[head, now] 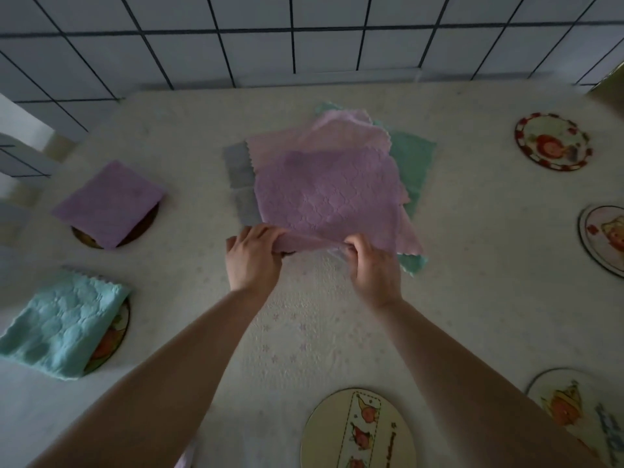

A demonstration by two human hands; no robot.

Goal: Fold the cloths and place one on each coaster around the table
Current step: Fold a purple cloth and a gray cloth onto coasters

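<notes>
A purple cloth [324, 194] lies on top of a pile at the table's middle. My left hand [251, 256] and my right hand [371, 265] each pinch its near edge, lifted slightly. Under it lie a pink cloth [344, 130], a green cloth [410, 160] and a grey cloth [238, 167]. A folded purple cloth [108, 204] covers a coaster [145, 224] at the left. A folded light-blue cloth [60, 325] rests on another coaster [114, 336] at the near left.
Bare round coasters sit at the far right [553, 141], the right edge [604, 238], the near right [567, 403] and the near middle [358, 430]. A white patterned tablecloth [304, 332] covers the table. A tiled wall [270, 45] stands behind.
</notes>
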